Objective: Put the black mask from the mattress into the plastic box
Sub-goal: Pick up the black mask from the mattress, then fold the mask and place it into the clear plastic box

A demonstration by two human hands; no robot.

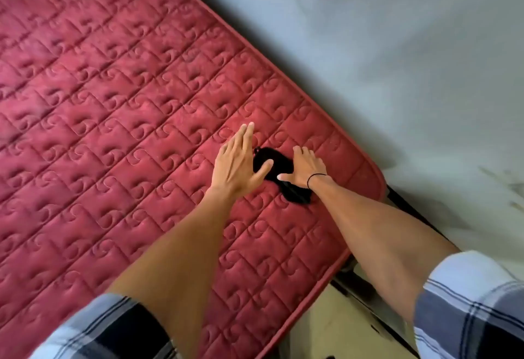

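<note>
The black mask point(272, 160) lies crumpled on the red quilted mattress point(113, 109), close to its right corner. My right hand point(306, 168) rests on top of the mask. Its fingers curl down over the far edge and its thumb presses the near side. A dark end of the mask sticks out under that wrist. My left hand point(235, 165) hovers flat just left of the mask, fingers straight and apart, its thumb tip touching the black cloth. No plastic box is in view.
A pale grey wall point(397, 46) runs along the mattress's right edge. A dark bed frame point(402, 202) shows past the corner, with light floor point(326, 327) below it. The mattress stretches far to the left.
</note>
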